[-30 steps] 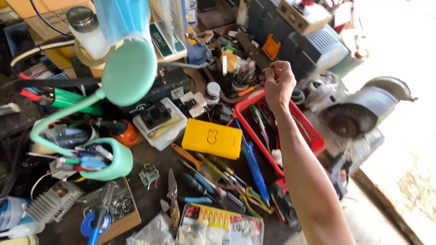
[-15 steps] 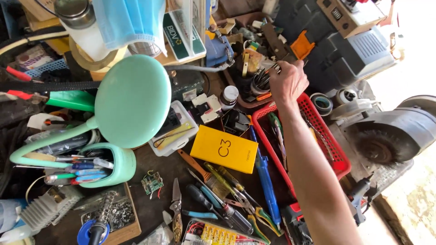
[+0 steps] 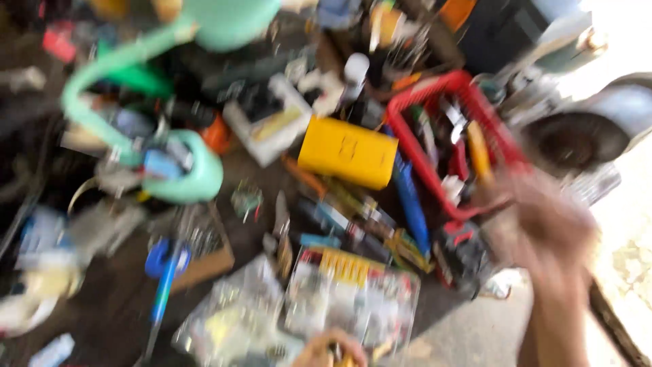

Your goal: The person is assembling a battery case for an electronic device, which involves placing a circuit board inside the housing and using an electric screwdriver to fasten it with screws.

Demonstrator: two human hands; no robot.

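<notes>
The view is heavily motion-blurred. My right hand hovers over the near right corner of a red plastic basket that holds several tools; the blur hides whether anything is in its fingers. Only the fingertips of my left hand show at the bottom edge, by a clear packet of small parts; its grip is unclear. A yellow box lies just left of the basket, with a blue-handled tool beside it.
A mint-green desk lamp with a bent neck stands at the left. Loose screwdrivers, pliers and small boxes cover the dark bench. A grey bench grinder sits at the right, and blue-handled scissors lie at the lower left.
My right hand has pulled back from the far clutter toward me, to the basket's near corner. The camera has swung down and the picture has blurred. My left hand's fingertips have come into view.
</notes>
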